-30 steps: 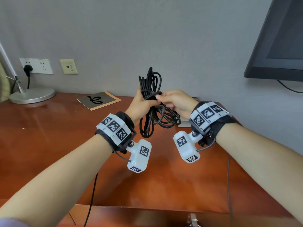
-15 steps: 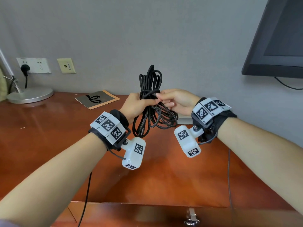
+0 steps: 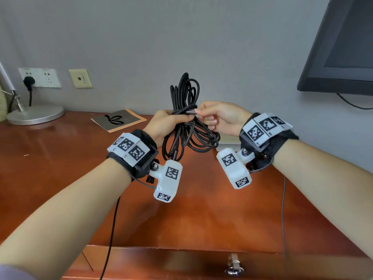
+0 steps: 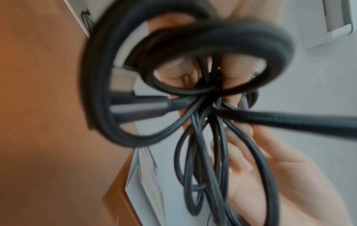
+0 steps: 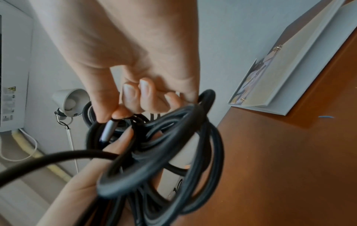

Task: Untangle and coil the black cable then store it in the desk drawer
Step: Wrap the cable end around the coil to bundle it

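Note:
A black cable (image 3: pixel 184 93) is gathered into a bundle of loops, held upright above the wooden desk (image 3: pixel 60 158). My left hand (image 3: pixel 167 124) grips the bundle round its middle, loops sticking up above the fist and hanging below it. My right hand (image 3: pixel 214 116) pinches the cable's grey plug end (image 3: pixel 191 112) between thumb and forefinger, right beside the left fist. In the right wrist view the grey plug (image 5: pixel 109 130) lies under my thumb, with the cable's loops (image 5: pixel 173 152) below. A second plug (image 4: pixel 135 107) shows among blurred loops in the left wrist view. The desk drawer (image 3: pixel 181 261) with its metal knob (image 3: pixel 234 268) is closed at the near edge.
A lamp base (image 3: pixel 34 114) and wall sockets (image 3: pixel 40 77) are at the back left. A dark booklet (image 3: pixel 119 120) lies behind the hands, a white box (image 3: pixel 230 141) behind the right hand. A monitor (image 3: pixel 343 47) hangs at the upper right. Thin wires run down from both wrists.
Both hands have stayed together on the bundle. The right hand's fingers have shifted from the wrapped middle to pinching the grey plug end, drawn slightly to the right.

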Motion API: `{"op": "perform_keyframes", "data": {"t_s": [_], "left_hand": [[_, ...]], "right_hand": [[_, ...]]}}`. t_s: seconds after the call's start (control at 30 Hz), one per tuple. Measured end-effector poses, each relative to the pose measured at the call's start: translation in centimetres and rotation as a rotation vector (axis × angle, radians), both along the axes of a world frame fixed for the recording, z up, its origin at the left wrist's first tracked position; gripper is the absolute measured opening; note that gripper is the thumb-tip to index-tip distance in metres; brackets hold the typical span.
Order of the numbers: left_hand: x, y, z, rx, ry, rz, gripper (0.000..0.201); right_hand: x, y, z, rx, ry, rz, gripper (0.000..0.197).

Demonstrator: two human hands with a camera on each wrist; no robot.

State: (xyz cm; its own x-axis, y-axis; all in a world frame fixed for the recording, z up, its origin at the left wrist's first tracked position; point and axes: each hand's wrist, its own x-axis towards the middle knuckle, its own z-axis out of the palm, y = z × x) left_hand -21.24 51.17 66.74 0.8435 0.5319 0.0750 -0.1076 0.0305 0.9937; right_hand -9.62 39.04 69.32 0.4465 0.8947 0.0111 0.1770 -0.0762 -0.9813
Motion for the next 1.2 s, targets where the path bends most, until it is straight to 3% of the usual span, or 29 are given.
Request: {"op": "perform_keyframes", "data": {"t_s": [0.2, 0.37, 0.43, 0.6, 0.83, 0.93, 1.0, 1.07, 1.2], "left_hand": [[0.3, 0.0, -0.4, -0.019, -0.022, 0.032, 0.021], [0.8, -0.2, -0.5, 0.129, -0.018, 0.086, 0.015], [0.8, -0.2, -0.3, 0.137, -0.024, 0.087, 0.012], [0.6, -0.1, 0.1, 0.151, -0.044, 0.065, 0.009], [0.8, 0.1, -0.2, -0.085, -0.079, 0.044, 0.013], [0.8, 0.3, -0.5, -0.168, -0.008, -0.087, 0.023], [0.7, 0.1, -0.4, -0.221, 0.01, -0.192, 0.019], [0.7, 0.3, -0.4, -0.242, -0.001, -0.244, 0.017], [0.2, 0.2, -0.5, -0.279, -0.081, -0.33, 0.035]], "right_hand": [[-0.1, -0.3, 0.0, -0.03, -0.077, 0.002, 0.029], [-1.0, 0.4, 0.3, -0.227, -0.294, 0.017, 0.027], [-1.1, 0.6, 0.4, -0.155, -0.316, -0.037, 0.025], [-0.8, 0.5, -0.3, 0.046, -0.227, -0.037, 0.028], [-0.9, 0.7, -0.6, 0.15, -0.033, -0.002, 0.037], [-1.4, 0.6, -0.5, 0.167, -0.001, -0.06, 0.035], [-1.6, 0.9, -0.3, 0.162, 0.0, -0.076, 0.027], [-1.9, 1.1, 0.0, 0.176, 0.032, -0.071, 0.02], [-2.3, 1.4, 0.4, 0.193, 0.031, -0.039, 0.017]]}}
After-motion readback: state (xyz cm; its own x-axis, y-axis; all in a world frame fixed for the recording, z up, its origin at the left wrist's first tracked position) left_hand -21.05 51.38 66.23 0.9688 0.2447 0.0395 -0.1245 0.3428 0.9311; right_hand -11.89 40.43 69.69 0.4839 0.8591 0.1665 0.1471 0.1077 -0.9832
